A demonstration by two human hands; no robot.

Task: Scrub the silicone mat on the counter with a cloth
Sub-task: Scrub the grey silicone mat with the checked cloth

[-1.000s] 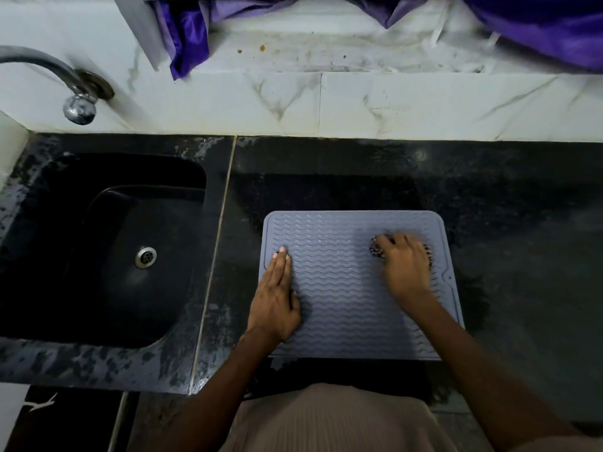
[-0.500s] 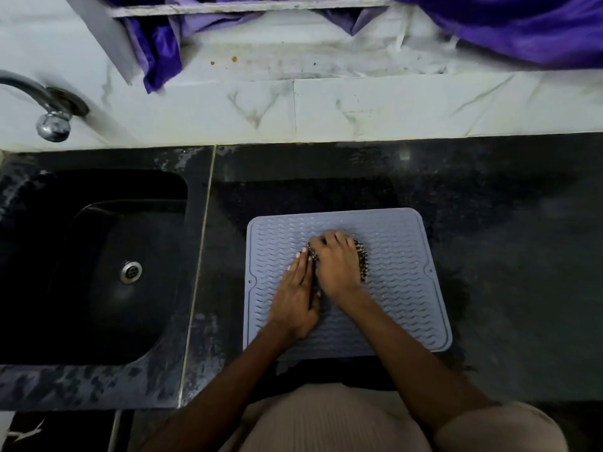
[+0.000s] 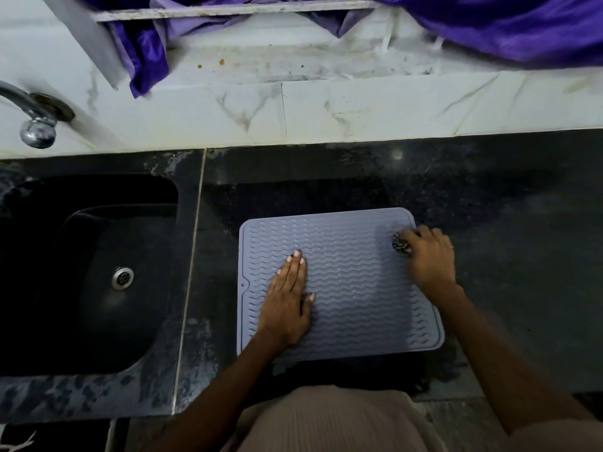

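A grey-blue silicone mat (image 3: 352, 288) with wavy ridges lies flat on the black counter (image 3: 509, 243). My left hand (image 3: 288, 301) rests palm down on the mat's left half, fingers straight and close together. My right hand (image 3: 430, 256) sits at the mat's far right corner, closed around a small dark patterned cloth (image 3: 400, 243). Only a bunched bit of the cloth shows past my fingers, pressed against the mat.
A black sink (image 3: 88, 272) with a steel drain (image 3: 122, 278) lies left of the mat. A chrome tap (image 3: 36, 125) juts from the white marble backsplash (image 3: 359, 109). Purple fabric (image 3: 522, 31) hangs over the ledge behind. The counter's front edge is close to my body.
My right hand has swept the cloth from the mat's middle out to its far right corner. My left hand has stayed flat on the left half.
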